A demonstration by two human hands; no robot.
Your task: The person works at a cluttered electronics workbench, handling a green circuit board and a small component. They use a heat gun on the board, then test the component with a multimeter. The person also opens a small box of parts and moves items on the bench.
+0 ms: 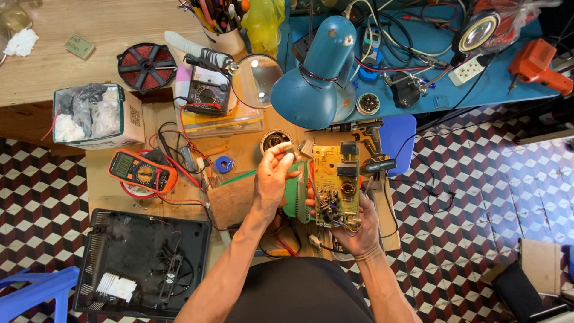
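Centrally, above a low wooden bench (119, 191), the right hand (357, 224) grips the lower end of a yellow circuit board (336, 185), holding it upright with its component side toward the camera; the fingers are closed round the board's bottom edge, where wires hang. Just left of the board, the left hand (275, 176) is raised with its fingertips pinched together near the board's top corner; whether they hold anything small cannot be told. Behind that hand, a green part (294, 194) stands beside the board. Upper centre: a blue desk lamp (314, 78) leans over the bench, with a magnifier (257, 78) to its left. Left of the hands: an orange multimeter (140, 171) with red leads, and above it an analogue meter (208, 91). Lower left: an open black appliance casing (143, 263) showing a fan. Upper left: a box of rags (92, 116) and a red wire coil (146, 66)
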